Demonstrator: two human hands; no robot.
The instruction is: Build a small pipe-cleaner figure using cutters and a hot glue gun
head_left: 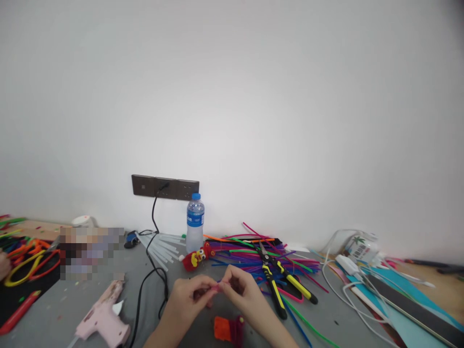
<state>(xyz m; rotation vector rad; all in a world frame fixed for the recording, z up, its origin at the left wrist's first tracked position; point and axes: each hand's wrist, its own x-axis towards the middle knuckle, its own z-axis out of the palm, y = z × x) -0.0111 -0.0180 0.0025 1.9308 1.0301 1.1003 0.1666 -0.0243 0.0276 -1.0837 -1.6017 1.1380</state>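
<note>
My left hand [194, 296] and my right hand [239, 286] meet above the grey table, fingertips pinched together. Between them is a short pink pipe cleaner piece [216, 287], mostly covered by the fingers. Just below the hands lies a small orange and dark red fuzzy piece [228, 329]. Beyond my left hand rests a red pipe cleaner figure [197, 257] with googly eyes and a yellow part. Yellow and black pliers [274, 278] lie with open handles to the right of my right hand.
Behind the pliers spreads a pile of coloured pipe cleaners [250, 256]. A water bottle [195, 222] stands near the wall. On the left are a pink glue gun [105, 321], glue sticks [159, 249] and a black cord [147, 275]. White cables [357, 304] cross papers at right. Another person's hand [4, 266] shows far left.
</note>
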